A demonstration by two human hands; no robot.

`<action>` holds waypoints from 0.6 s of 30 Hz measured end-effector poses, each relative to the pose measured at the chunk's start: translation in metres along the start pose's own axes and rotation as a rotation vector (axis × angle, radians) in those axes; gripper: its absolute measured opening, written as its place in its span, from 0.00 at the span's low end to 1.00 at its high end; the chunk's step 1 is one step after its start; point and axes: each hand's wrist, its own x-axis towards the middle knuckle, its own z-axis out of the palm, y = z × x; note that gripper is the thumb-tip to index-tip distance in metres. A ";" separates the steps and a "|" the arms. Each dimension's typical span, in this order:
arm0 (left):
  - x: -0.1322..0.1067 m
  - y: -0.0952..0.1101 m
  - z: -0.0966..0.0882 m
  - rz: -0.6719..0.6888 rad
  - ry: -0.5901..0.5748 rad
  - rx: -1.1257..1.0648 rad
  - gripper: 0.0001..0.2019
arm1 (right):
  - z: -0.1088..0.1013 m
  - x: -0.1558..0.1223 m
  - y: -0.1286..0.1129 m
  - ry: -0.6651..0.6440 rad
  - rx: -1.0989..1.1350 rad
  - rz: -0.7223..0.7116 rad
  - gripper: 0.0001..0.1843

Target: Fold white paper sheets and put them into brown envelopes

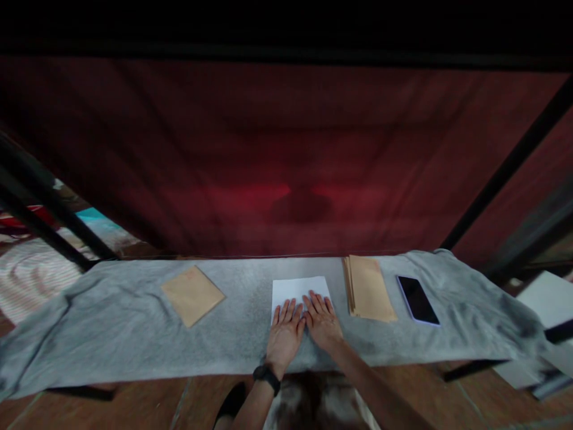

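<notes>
Both of my hands lie flat, side by side, on the near edge of a white sheet of paper [298, 290] on a grey cloth [125, 334]. My left hand [285, 332] has its fingers stretched out and a black watch on the wrist. My right hand [321, 319] is spread flat too, touching the left one. Neither hand holds anything.
A single brown envelope [192, 294] lies to the left of the paper. A stack of brown envelopes [368, 287] sits to the right, with a dark phone [418, 300] beyond it. A dark red curtain [286, 161] hangs behind the cloth. White sheets [544, 298] lie at the far right.
</notes>
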 end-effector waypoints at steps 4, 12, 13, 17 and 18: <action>-0.001 0.001 -0.002 -0.011 0.012 -0.038 0.22 | 0.003 -0.001 0.000 0.037 -0.005 -0.005 0.27; -0.002 -0.001 0.000 -0.006 0.000 -0.068 0.21 | 0.003 -0.002 -0.001 0.049 -0.006 -0.011 0.27; -0.001 -0.001 0.000 0.003 -0.005 -0.071 0.22 | 0.003 -0.002 -0.001 0.046 -0.009 -0.011 0.27; 0.000 0.000 -0.002 0.059 -0.032 -0.079 0.22 | 0.007 -0.002 0.001 0.057 -0.026 -0.024 0.27; 0.000 0.001 -0.003 0.071 -0.042 -0.078 0.23 | 0.007 -0.002 0.001 0.066 -0.034 -0.034 0.27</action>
